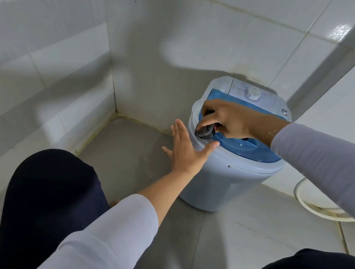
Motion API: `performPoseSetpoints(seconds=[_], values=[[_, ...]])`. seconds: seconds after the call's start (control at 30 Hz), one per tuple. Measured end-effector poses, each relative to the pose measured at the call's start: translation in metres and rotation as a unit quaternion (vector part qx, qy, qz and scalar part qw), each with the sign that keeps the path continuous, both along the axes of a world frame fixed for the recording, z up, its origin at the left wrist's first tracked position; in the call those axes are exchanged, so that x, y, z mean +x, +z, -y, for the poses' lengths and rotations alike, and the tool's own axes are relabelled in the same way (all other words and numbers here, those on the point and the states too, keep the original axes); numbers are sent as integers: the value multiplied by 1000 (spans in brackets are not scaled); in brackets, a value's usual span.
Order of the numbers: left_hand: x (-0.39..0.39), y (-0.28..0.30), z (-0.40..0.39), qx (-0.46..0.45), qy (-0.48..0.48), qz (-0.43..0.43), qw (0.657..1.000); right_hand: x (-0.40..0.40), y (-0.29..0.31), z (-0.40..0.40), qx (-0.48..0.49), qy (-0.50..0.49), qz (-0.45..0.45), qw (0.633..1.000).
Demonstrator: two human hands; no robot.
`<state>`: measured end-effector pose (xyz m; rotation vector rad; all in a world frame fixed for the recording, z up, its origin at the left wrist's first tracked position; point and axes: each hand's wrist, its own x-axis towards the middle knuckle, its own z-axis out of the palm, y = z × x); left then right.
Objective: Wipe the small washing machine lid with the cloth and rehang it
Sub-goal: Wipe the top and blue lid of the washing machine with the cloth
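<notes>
The right hand (227,117) pinched the dark cloth (204,132) on the left edge of the blue lid (251,148) while the left hand (185,149), spread, braced the small washing machine (221,180), which could slide on the floor if pushed hard.

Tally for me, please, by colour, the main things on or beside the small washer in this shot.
Blue: 1, the lid
Dark grey: 1, the cloth gripped by the right hand
White: 3, the washer body, the control dial, the round basin rim on the floor
Total: 5
The left hand lies open against the washer.
</notes>
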<state>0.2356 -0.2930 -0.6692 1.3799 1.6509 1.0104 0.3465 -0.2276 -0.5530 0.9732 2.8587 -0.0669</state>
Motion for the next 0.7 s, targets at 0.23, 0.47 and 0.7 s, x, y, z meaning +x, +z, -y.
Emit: performPoseSetpoints(seconds=[0.23, 0.47, 0.7], values=[[-1, -2, -2, -24, -24, 38, 999, -14, -7, -18, 30, 9, 4, 999], [-5, 0, -5, -23, -46, 13, 999, -19, -13, -38, 61, -14, -11, 998], [-7, 3, -5, -31, -58, -4, 998, -23, -13, -57, 115, -76, 4, 990]])
